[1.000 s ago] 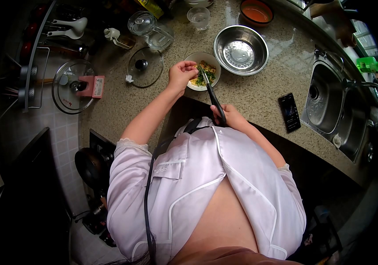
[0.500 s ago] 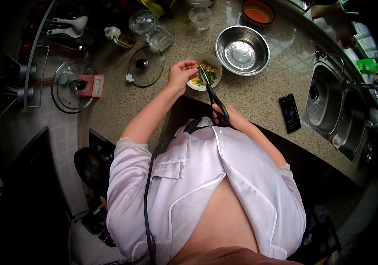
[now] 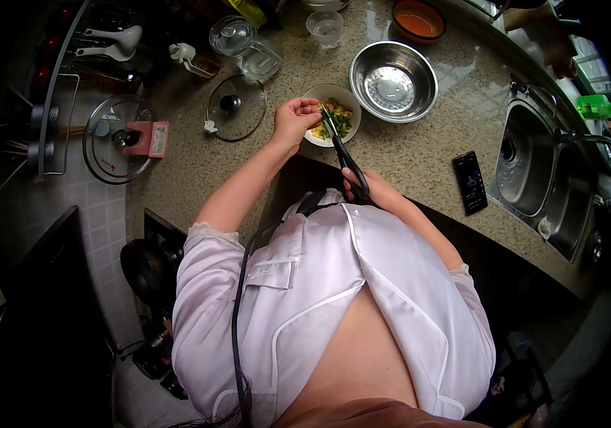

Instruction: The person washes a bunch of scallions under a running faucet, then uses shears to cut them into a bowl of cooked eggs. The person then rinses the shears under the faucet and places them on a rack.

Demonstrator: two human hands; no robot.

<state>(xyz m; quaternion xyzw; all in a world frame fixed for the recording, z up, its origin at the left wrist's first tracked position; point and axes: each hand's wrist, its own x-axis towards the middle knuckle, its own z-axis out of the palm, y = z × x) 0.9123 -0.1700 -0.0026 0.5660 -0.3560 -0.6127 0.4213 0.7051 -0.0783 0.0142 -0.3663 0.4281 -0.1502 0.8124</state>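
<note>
A white bowl [image 3: 352, 137] near the counter's front edge holds yellow pieces and chopped greens [image 3: 337, 121]. Over its left side is my left hand [image 3: 296, 120], fingers pinched together near the scissor blades; what lies between the fingertips is too small to name. My right hand [image 3: 362, 184] grips the black handles of the scissors [image 3: 344, 153], whose blades reach over the food in the bowl. Right of the bowl stands a steel basin [image 3: 393, 82].
A glass lid [image 3: 236, 108] lies to the left, with a glass pitcher [image 3: 257, 57] behind it. A plastic cup [image 3: 325, 28] and an orange bowl [image 3: 418, 21] stand at the back. A phone [image 3: 469, 182] lies beside the double sink [image 3: 523, 160] on the right.
Both hands keep almost the same place over the bowl. The scissors have shifted only very slightly.
</note>
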